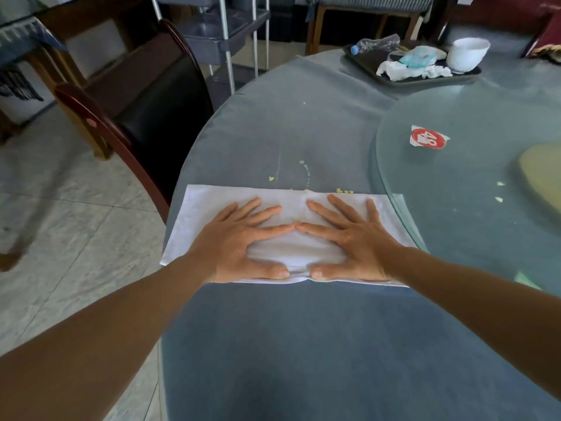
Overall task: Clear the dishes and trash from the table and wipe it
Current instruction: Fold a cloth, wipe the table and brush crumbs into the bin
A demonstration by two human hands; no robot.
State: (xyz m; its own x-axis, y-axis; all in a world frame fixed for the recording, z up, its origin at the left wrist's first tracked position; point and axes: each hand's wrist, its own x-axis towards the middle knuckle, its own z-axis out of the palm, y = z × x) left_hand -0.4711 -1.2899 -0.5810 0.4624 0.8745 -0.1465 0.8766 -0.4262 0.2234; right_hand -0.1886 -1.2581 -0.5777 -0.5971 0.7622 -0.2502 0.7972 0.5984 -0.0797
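— Blue-grey round tabletop [303, 344]: where's the cloth?
— White folded cloth [206, 214] lies at centre, crumbs [271, 178] at twelve o'clock.
— Hands?
— Left hand [243, 247] and right hand [349, 241] press flat, fingers spread, gripping nothing.

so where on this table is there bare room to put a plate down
Free: the blue tablecloth between the white cloth and the near edge, and the stretch between the crumbs and the tray. Crowded: the tray, with bowl, bottle and tissues.
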